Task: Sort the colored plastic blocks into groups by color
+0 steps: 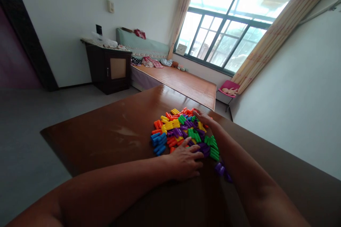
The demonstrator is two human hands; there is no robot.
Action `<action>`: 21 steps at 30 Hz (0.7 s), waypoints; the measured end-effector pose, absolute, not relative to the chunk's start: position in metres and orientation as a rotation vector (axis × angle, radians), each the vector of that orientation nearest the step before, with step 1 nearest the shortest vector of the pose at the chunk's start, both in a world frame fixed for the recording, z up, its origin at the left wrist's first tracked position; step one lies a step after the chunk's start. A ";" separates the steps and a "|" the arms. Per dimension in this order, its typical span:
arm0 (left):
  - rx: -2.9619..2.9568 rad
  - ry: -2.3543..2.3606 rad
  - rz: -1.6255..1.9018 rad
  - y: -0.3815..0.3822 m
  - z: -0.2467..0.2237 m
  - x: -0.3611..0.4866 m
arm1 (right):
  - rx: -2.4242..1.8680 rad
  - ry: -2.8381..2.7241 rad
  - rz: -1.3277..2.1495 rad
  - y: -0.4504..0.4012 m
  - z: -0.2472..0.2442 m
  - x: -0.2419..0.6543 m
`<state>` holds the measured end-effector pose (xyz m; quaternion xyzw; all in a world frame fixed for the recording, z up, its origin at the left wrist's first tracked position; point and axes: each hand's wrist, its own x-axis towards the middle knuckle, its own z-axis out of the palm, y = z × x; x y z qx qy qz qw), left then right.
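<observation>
A heap of bullet-shaped plastic building blocks (183, 127) in yellow, orange, purple, green and blue lies on the brown table (112, 131). My left hand (185, 159) rests at the near edge of the heap, palm down, its fingers spread against purple and orange blocks. Reaching to the far right side, my right hand (203, 117) touches the heap with fingers stretched out, near orange and green blocks. Blue blocks (160, 143) sit at the heap's left edge. A few purple blocks (220, 169) lie apart, close to my right forearm.
Beyond the table stands a bed (181, 81) with a mat and clothes on it. A dark cabinet (117, 67) is at the back left. A pink chair (229, 88) holding a doll stands below the curtain, by the window (226, 25).
</observation>
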<state>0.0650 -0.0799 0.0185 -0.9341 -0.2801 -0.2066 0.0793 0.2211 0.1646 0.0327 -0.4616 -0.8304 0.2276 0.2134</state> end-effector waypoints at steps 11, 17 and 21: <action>-2.648 -1.174 -0.506 -0.053 0.023 0.044 | -1.424 -2.075 0.722 0.058 0.062 0.338; -2.615 -1.199 -0.571 -0.053 0.026 0.047 | -1.526 -2.179 0.592 -0.019 0.017 0.394; -2.597 -1.190 -0.573 -0.051 0.033 0.048 | -1.388 -2.162 0.454 -0.048 -0.006 0.385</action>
